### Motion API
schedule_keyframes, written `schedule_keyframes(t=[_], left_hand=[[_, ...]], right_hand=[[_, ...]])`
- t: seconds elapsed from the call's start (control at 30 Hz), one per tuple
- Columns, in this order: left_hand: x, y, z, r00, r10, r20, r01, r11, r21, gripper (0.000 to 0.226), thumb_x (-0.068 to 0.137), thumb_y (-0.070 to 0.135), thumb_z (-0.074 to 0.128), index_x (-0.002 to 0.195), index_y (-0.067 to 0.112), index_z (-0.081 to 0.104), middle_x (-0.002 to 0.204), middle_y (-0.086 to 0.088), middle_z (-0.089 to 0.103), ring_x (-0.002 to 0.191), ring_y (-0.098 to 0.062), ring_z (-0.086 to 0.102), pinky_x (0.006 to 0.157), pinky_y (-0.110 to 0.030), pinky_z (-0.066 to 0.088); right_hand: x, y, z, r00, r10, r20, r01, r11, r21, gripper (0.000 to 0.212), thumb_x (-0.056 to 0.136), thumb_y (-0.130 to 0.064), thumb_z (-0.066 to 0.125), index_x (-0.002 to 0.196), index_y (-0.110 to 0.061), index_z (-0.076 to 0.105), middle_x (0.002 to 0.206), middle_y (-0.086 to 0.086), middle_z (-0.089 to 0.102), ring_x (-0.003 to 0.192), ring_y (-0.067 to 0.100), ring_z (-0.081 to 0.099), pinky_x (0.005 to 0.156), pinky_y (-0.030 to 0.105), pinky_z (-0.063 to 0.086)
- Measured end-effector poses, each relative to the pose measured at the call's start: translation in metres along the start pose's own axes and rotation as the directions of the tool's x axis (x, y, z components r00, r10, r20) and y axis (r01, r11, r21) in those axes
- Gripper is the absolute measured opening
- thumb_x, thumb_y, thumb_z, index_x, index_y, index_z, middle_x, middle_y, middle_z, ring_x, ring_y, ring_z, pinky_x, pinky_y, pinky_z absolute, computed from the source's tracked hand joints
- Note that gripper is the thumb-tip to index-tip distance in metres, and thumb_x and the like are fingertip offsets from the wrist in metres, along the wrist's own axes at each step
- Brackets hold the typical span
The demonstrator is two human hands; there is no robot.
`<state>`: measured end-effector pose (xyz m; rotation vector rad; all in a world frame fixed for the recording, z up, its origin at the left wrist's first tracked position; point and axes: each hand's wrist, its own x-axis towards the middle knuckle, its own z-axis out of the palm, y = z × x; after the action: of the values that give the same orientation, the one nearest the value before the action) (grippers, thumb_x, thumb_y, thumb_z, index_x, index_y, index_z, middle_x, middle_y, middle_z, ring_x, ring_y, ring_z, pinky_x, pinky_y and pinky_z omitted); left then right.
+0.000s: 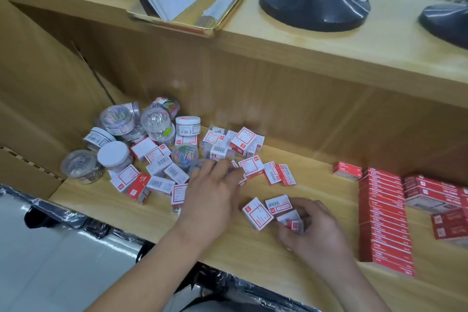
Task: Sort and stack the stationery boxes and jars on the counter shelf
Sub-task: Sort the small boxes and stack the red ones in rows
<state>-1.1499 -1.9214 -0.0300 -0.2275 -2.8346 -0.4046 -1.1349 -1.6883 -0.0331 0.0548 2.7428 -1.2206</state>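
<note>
1. Counter shelf (316, 185): wooden; carries all stock; both hands work over its middle.
2. Red box stack (387, 218): sorted; well right of the right fingers.
3. Jars (115, 157): clustered far left, beyond the left fingers.
4. Left hand (212, 185): fingers spread, resting on the loose white boxes (162, 167); nearer that pile.
5. Right hand (311, 225): fingers pinching a small box (291, 220); its long axis points away, towards the two boxes just beyond.
</note>
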Motion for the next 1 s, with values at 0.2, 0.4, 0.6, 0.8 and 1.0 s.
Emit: schedule_keyframes(t=[0.2, 0.4, 0.6, 0.8, 1.0], left_hand=[[-0.003, -0.008, 0.004, 0.997, 0.004, -0.073, -0.009, 0.998, -0.066, 0.032, 0.085, 0.023, 0.070, 0.117, 0.027, 0.070, 0.128, -0.004, 0.062, 0.104, -0.034, 0.055, 0.082, -0.047, 0.050], [-0.004, 0.004, -0.008, 0.998, -0.045, -0.045, 0.029, 0.951, -0.308, 0.043, 0.078, 0.039, 0.075, 0.119, 0.024, 0.071, 0.112, 0.005, 0.063, 0.097, -0.020, 0.060, 0.084, -0.036, 0.052], [-0.045, 0.028, -0.016, 0.994, -0.108, 0.033, 0.112, 0.922, -0.371, 0.053, 0.070, 0.045, 0.081, 0.119, 0.027, 0.070, 0.123, 0.010, 0.061, 0.110, -0.013, 0.064, 0.087, -0.028, 0.055], [-0.084, 0.025, -0.007, 0.977, -0.189, 0.096, 0.210, 0.922, -0.325, 0.060, 0.067, 0.047, 0.081, 0.122, 0.031, 0.061, 0.111, 0.010, 0.056, 0.097, -0.014, 0.064, 0.076, -0.031, 0.058], [-0.082, 0.026, -0.019, 0.990, -0.126, -0.066, 0.102, 0.950, -0.294, 0.041, 0.085, 0.044, 0.077, 0.120, 0.023, 0.068, 0.121, 0.007, 0.059, 0.104, -0.020, 0.061, 0.084, -0.036, 0.055]], right_hand=[[-0.004, 0.006, -0.012, 0.995, -0.034, -0.094, 0.059, 0.958, 0.280, 0.048, 0.072, -0.006, 0.084, 0.099, -0.042, 0.068, 0.095, -0.015, 0.066, 0.082, 0.007, 0.066, 0.072, 0.026, 0.056], [0.004, 0.011, -0.020, 0.992, -0.062, -0.110, 0.093, 0.948, 0.305, 0.041, 0.074, -0.005, 0.086, 0.101, -0.030, 0.068, 0.103, -0.005, 0.064, 0.086, 0.000, 0.066, 0.071, 0.010, 0.051], [0.015, 0.006, -0.018, 0.990, -0.085, -0.112, 0.111, 0.962, 0.248, 0.043, 0.074, -0.014, 0.087, 0.099, -0.040, 0.064, 0.105, -0.010, 0.061, 0.093, -0.005, 0.063, 0.075, 0.010, 0.050], [0.016, 0.000, -0.001, 0.986, -0.146, -0.085, 0.161, 0.962, 0.219, 0.040, 0.071, -0.010, 0.087, 0.107, -0.021, 0.073, 0.100, -0.003, 0.057, 0.080, 0.009, 0.066, 0.064, 0.015, 0.053], [0.015, -0.017, 0.006, 0.962, -0.257, -0.089, 0.268, 0.952, 0.147, 0.044, 0.070, -0.019, 0.087, 0.110, -0.032, 0.071, 0.099, -0.015, 0.056, 0.085, 0.009, 0.066, 0.065, 0.022, 0.054]])
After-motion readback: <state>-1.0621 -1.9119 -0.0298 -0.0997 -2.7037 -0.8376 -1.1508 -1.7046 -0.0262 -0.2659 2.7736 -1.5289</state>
